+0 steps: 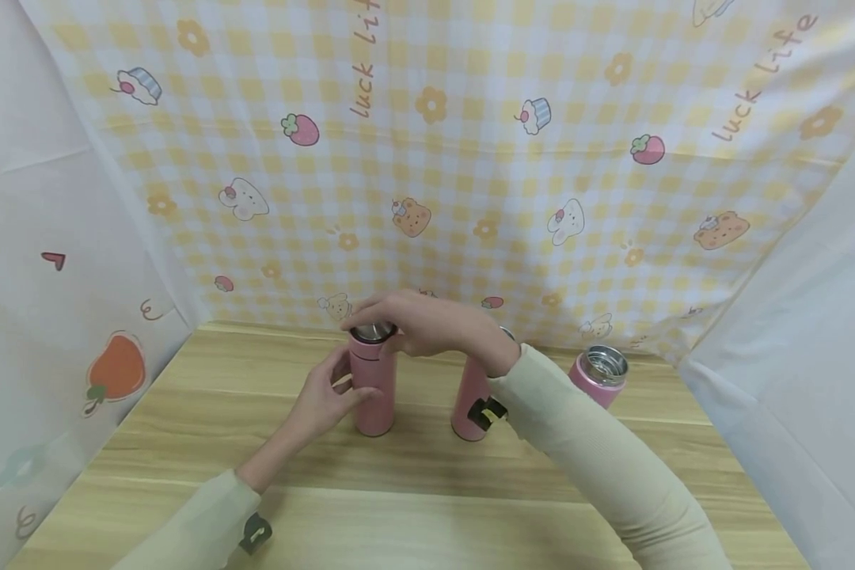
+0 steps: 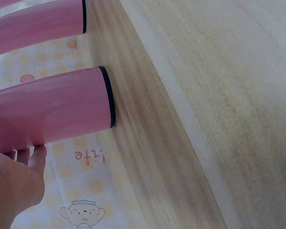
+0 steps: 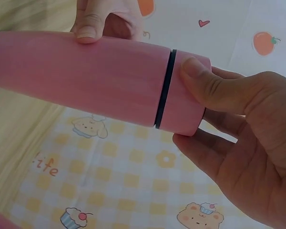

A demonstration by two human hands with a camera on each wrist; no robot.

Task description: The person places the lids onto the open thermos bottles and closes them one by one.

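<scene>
Pink bottle (image 1: 374, 408) upright on counter (image 1: 413, 526); left hand (image 1: 325, 398) grips its middle, right hand (image 1: 431, 321) pinches lid (image 3: 181, 109). Probably rigid, moderately heavy; glossy, so maybe slippery. Best: wrap middle, take lid by sides.

The leftmost pink bottle (image 1: 374, 416) stands upright on the table (image 1: 378, 522), lid (image 3: 182, 114) on.
</scene>
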